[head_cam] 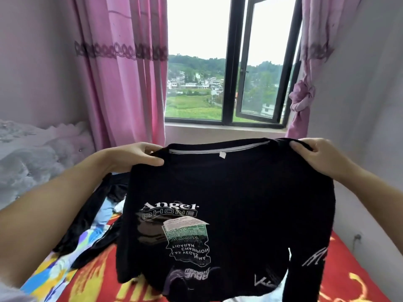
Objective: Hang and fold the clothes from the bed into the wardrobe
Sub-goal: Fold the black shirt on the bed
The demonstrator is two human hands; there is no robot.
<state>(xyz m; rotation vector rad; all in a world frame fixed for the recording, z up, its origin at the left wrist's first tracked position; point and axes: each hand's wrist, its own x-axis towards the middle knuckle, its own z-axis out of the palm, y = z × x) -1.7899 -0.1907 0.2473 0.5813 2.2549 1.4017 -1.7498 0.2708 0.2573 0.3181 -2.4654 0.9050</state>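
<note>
A black long-sleeved top (239, 199) with white and green printed lettering hangs spread out in front of me above the bed. My left hand (139, 156) pinches its left shoulder, thumb on the near side. My right hand (316, 153) grips its right shoulder the same way. The neckline with a small white tag faces up between the hands. The top's hem and a sleeve droop onto the red bedcover (349, 286). The wardrobe is out of view.
More clothes lie on the bed at the left: dark garments (87, 223) and a light blue and multicoloured piece (65, 264). A rumpled grey quilt (26, 158) sits at the far left. Pink curtains (126, 73) frame an open window (257, 62). A white wall (370, 105) runs along the right.
</note>
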